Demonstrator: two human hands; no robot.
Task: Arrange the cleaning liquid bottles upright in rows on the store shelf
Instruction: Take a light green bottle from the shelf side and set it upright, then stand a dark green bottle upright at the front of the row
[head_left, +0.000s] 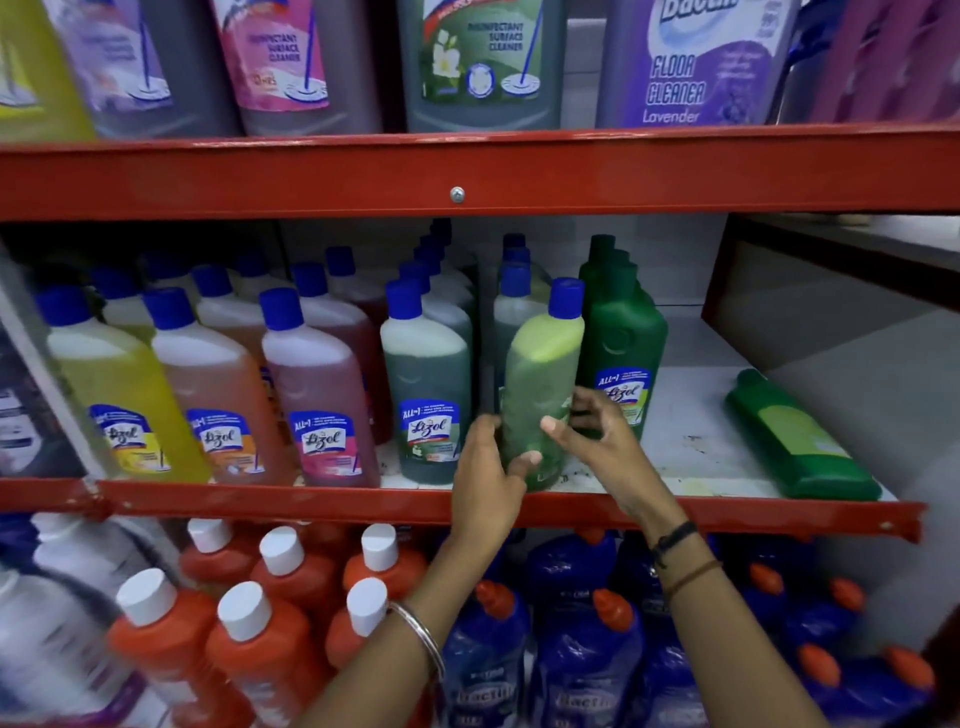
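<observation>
A green-liquid bottle with a blue cap (540, 379) stands upright at the front of the middle shelf (701, 447), its back turned toward me. My left hand (485, 478) grips its lower left side, thumb across the front. My right hand (592, 431) touches its right side with fingers spread. Directly right of it stands a row of dark green bottles (623, 348). Left of it are upright rows of grey-green (426, 384), pink (317, 389), orange (218, 395) and yellow (119, 395) bottles. One dark green bottle (800, 441) lies flat on the shelf's right end.
A red shelf beam (457, 176) crosses overhead, with large cleaner jugs (483, 62) on top. Below the middle shelf's red front edge (311, 499) stand orange bottles with white caps (249, 639) and blue bottles with orange caps (587, 660).
</observation>
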